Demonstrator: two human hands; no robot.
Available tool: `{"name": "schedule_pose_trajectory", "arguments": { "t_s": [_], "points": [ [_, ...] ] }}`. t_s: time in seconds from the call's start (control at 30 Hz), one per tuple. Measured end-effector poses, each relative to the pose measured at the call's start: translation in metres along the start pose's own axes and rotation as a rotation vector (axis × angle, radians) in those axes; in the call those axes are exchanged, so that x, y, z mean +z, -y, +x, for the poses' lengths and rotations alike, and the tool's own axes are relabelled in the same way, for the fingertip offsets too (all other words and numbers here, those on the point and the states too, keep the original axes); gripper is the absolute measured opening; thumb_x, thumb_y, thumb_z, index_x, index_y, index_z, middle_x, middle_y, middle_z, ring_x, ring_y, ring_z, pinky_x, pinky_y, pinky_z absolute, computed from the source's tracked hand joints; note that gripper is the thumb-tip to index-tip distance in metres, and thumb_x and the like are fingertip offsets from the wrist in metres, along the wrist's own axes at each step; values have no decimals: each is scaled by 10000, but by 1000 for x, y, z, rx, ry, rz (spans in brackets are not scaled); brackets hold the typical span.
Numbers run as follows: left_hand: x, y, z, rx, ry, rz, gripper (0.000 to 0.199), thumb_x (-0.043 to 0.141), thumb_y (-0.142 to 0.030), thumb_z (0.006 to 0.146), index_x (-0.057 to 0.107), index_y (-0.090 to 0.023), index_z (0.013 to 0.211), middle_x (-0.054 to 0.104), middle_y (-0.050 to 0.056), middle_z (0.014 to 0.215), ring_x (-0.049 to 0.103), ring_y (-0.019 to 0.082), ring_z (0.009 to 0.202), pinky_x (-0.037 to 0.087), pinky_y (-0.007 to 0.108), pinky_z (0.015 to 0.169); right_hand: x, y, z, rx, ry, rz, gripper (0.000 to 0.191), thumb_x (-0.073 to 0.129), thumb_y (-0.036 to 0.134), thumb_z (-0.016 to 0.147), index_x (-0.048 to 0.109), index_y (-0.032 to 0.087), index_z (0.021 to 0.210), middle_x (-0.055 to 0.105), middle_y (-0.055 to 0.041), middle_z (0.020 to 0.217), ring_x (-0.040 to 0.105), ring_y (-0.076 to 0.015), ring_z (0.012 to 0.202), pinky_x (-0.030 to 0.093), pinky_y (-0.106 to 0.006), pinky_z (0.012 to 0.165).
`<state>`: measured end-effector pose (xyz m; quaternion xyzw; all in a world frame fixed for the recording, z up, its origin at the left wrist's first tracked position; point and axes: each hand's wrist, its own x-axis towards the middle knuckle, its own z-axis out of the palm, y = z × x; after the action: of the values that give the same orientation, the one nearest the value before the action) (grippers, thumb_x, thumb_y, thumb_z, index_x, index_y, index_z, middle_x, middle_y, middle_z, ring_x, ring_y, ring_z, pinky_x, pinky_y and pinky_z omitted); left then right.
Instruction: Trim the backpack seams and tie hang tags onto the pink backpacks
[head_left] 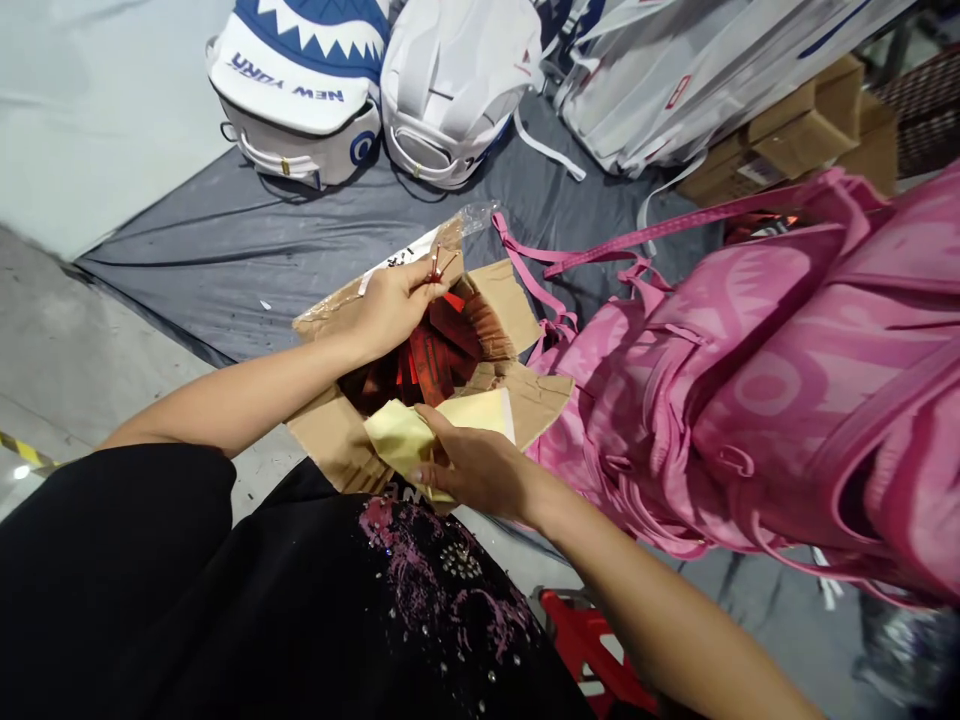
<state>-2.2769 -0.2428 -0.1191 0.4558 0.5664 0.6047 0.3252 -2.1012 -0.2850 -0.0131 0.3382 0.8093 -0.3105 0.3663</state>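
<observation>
An open cardboard box sits in front of my body with its flaps spread. Inside it lie many dark red strips or tags with faint print. Over the far side of the box, my left hand is closed in a pinch on a few thin pieces with pale tips, too small to name. My right hand is wrapped round pale yellow paper, which lies across the box's near edge. The fingertips under the paper are partly hidden.
Pink patterned backpacks crowd the right side, a strap reaching toward the box. White backpacks, one with a blue zigzag pattern, stand at the back on dark grey sheeting. Another carton is at back right; a red stool stands below.
</observation>
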Motion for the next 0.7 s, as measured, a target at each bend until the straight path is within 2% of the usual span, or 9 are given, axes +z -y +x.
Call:
{"name": "schedule_pose_trajectory", "arguments": {
  "t_s": [0.03, 0.1, 0.17, 0.23, 0.33, 0.43, 0.53, 0.63, 0.7],
  "points": [
    [1, 1, 0, 15, 3, 1, 94, 629, -177, 842, 720, -164, 825, 736, -20, 826, 660, 157, 821, 470, 264, 790, -2, 2, 5, 18, 43, 29, 574, 547, 557, 937, 515, 193, 1380, 731, -116, 1095, 671, -251, 945, 456, -324, 760],
    [1, 3, 0, 26, 0, 1, 96, 629, -169, 839, 724, -164, 823, 735, -24, 819, 663, 156, 817, 466, 262, 785, -2, 8, 12, 16, 87, -23, 467, 585, 553, 917, 619, 239, 1260, 751, -72, 1003, 678, -225, 866, 424, -289, 684],
    [-1, 4, 0, 14, -15, -15, 97, 634, -182, 843, 722, -164, 806, 731, -24, 813, 654, 150, 806, 465, 255, 767, 6, 17, 8, -29, 64, -136, 280, 669, 437, 891, 691, 244, 1093, 755, -51, 954, 676, -208, 833, 370, -276, 633],
    [-3, 5, -1, 10, -49, -42, 100, 646, -198, 849, 714, -162, 785, 713, -24, 777, 633, 139, 771, 465, 249, 739, 20, 27, -7, -98, -7, -279, 116, 650, 271, 912, 701, 238, 1011, 750, -47, 934, 669, -194, 800, 319, -284, 600],
    [-5, 2, -1, 44, -111, -72, 118, 655, -219, 872, 707, -161, 783, 689, -14, 738, 607, 130, 720, 462, 254, 698, 40, 32, -38, -221, -204, -441, 100, 613, 139, 907, 677, 215, 895, 700, -32, 786, 609, -173, 658, 293, -305, 573],
    [-5, -4, 0, 95, -140, -94, 119, 649, -249, 905, 711, -181, 829, 706, -2, 792, 630, 134, 751, 483, 273, 737, 51, 23, -63, -317, -451, -445, 155, 579, 140, 929, 617, 208, 795, 626, -10, 695, 549, -169, 619, 330, -314, 596],
    [-5, -14, 6, 155, -174, -126, 132, 645, -316, 931, 708, -216, 870, 712, -11, 851, 660, 140, 822, 504, 292, 805, 57, 8, -83, -298, -645, -417, 146, 517, 157, 969, 595, 199, 853, 675, -53, 854, 589, -190, 751, 398, -323, 683],
    [-6, -23, 15, 206, -210, -155, 205, 628, -425, 946, 701, -241, 892, 705, -27, 872, 673, 136, 860, 520, 296, 823, 59, -10, -101, -273, -849, -356, 74, 546, 178, 938, 545, 201, 867, 669, -136, 1152, 623, -262, 1015, 451, -423, 868],
    [-8, -31, 23, 259, -241, -199, 256, 633, -480, 936, 695, -240, 873, 706, -39, 849, 669, 116, 831, 535, 278, 796, 52, -22, -107, -245, -931, -231, 108, 559, 184, 903, 486, 225, 835, 677, -116, 1159, 639, -273, 1059, 468, -458, 920]
  ]
}}
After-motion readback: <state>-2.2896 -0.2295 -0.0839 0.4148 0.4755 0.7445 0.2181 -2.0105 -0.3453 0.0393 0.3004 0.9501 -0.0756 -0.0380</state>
